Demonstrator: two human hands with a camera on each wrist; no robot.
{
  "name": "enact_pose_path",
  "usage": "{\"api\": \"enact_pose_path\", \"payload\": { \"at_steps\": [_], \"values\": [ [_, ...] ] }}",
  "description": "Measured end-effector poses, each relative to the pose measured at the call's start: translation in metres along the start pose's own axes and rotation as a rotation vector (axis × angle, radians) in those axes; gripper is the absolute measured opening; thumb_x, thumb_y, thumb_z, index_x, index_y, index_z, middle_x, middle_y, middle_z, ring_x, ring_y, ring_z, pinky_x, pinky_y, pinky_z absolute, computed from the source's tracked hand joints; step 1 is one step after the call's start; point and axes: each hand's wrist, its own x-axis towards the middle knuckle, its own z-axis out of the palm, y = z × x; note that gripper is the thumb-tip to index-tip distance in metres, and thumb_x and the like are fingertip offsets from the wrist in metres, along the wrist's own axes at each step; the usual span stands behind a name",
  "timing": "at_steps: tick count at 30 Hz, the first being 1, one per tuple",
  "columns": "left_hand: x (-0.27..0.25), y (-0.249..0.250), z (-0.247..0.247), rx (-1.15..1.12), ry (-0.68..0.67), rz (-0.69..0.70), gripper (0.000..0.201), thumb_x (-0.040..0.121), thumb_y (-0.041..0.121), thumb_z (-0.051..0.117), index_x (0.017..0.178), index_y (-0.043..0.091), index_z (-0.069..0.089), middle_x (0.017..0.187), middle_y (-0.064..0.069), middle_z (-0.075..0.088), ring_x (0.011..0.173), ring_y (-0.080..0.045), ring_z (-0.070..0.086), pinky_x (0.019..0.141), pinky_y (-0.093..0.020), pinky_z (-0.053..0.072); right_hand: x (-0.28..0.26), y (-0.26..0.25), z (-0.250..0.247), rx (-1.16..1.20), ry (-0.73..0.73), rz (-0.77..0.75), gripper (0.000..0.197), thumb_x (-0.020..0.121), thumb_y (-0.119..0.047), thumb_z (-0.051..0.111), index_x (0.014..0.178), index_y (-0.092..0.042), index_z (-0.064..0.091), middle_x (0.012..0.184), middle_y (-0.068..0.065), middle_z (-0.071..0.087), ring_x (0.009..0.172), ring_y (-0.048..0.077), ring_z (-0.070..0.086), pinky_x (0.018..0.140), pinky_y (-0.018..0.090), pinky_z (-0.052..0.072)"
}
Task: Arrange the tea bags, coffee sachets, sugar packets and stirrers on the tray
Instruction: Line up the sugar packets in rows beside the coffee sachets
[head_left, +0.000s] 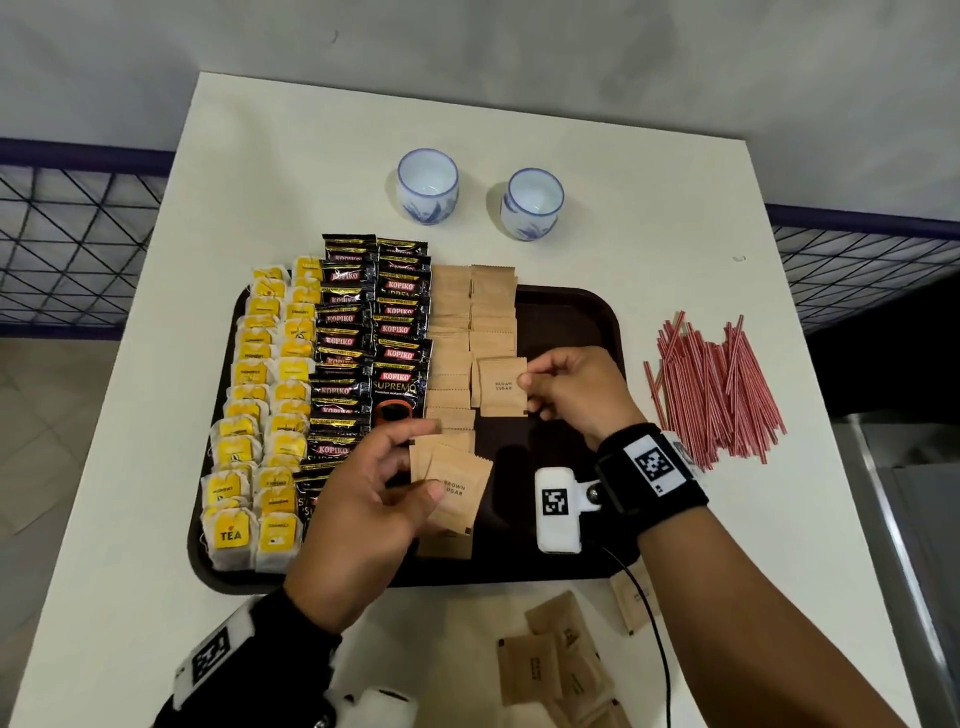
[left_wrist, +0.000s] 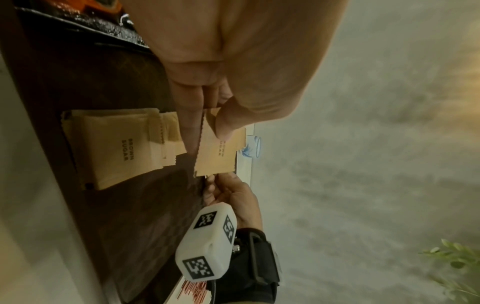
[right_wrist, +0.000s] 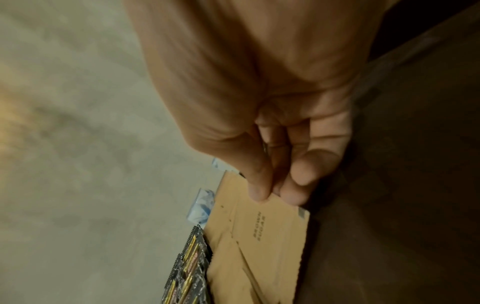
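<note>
A dark brown tray (head_left: 566, 332) holds columns of yellow tea bags (head_left: 260, 415), black coffee sachets (head_left: 363, 353) and brown sugar packets (head_left: 470, 317). My right hand (head_left: 530, 387) pinches one brown sugar packet (head_left: 500, 387) by its right edge, low over the right sugar column; the right wrist view shows thumb and fingers on that sugar packet (right_wrist: 267, 226). My left hand (head_left: 410, 467) grips a small fan of sugar packets (head_left: 457, 493) over the tray's front, thumb on top (left_wrist: 226, 123). Red-striped stirrers (head_left: 717, 384) lie heaped on the table right of the tray.
Two white and blue cups (head_left: 427, 186) (head_left: 532, 203) stand behind the tray on the white table (head_left: 291, 171). Several loose sugar packets (head_left: 561, 670) lie on the table in front of the tray. The tray's right part is bare. A wire fence runs along both sides.
</note>
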Motion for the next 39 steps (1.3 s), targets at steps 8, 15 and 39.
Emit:
{"api": "enact_pose_path", "payload": {
  "at_steps": [8,15,39],
  "values": [
    [-0.001,-0.004,0.004,-0.031,-0.009,0.015,0.05,0.087,-0.011,0.064,0.121,0.025,0.061,0.106,0.001,0.077,0.098,-0.017,0.073,0.077,-0.033,0.062,0.001,0.001,0.011,-0.101,0.017,0.012,0.011,0.086,-0.011,0.074,0.075,-0.012,0.069,0.068,0.01,0.073,0.056,0.016,0.068,0.053,0.026,0.053],
    [0.001,-0.003,0.004,-0.031,-0.012,0.004,0.049,0.088,-0.008,0.066,0.118,0.031,0.062,0.107,0.0,0.076,0.095,-0.021,0.074,0.07,-0.034,0.06,0.001,-0.002,0.016,-0.114,0.069,0.037,0.013,0.084,-0.018,0.075,0.079,-0.007,0.07,0.068,0.011,0.074,0.066,0.026,0.074,0.063,0.035,0.062],
    [0.016,0.006,0.027,-0.093,0.097,0.095,0.039,0.088,-0.003,0.068,0.112,0.027,0.063,0.105,0.0,0.076,0.1,-0.017,0.073,0.072,-0.035,0.062,-0.071,0.003,0.004,0.306,-0.188,-0.095,0.009,0.087,0.005,0.067,0.096,0.007,0.068,0.075,0.012,0.07,0.058,0.017,0.062,0.046,0.022,0.046]
  ]
}}
